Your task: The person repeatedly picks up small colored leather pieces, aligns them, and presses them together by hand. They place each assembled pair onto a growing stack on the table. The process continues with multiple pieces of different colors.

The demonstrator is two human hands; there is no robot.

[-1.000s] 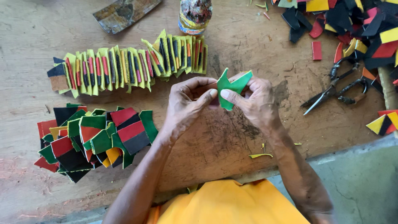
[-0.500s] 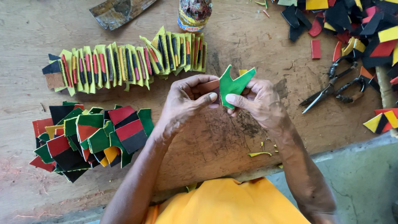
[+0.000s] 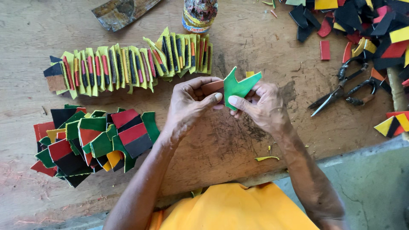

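Note:
Both hands meet above the middle of a worn wooden table (image 3: 238, 140). My left hand (image 3: 191, 104) and my right hand (image 3: 262, 104) together pinch a green cut-out piece (image 3: 238, 85) with pointed corners, held upright, with a brownish-red piece (image 3: 212, 87) behind it on the left side. Thumbs press on the green piece's lower edge. A pile of green, red and black pieces (image 3: 93, 140) lies to the left of my left forearm. Behind the hands stretches a row of overlapped yellow-green pieces with dark and red stripes (image 3: 128, 64).
Black scissors (image 3: 345, 87) lie open to the right of my right hand. A heap of black, red and yellow scraps (image 3: 366, 21) fills the far right corner. A small jar (image 3: 199, 15) stands at the back, a worn flat tool (image 3: 123, 10) to its left.
The green piece has turned slightly in my fingers and sits a little higher; the brownish-red piece now shows behind it. Both hands stay in the same spot.

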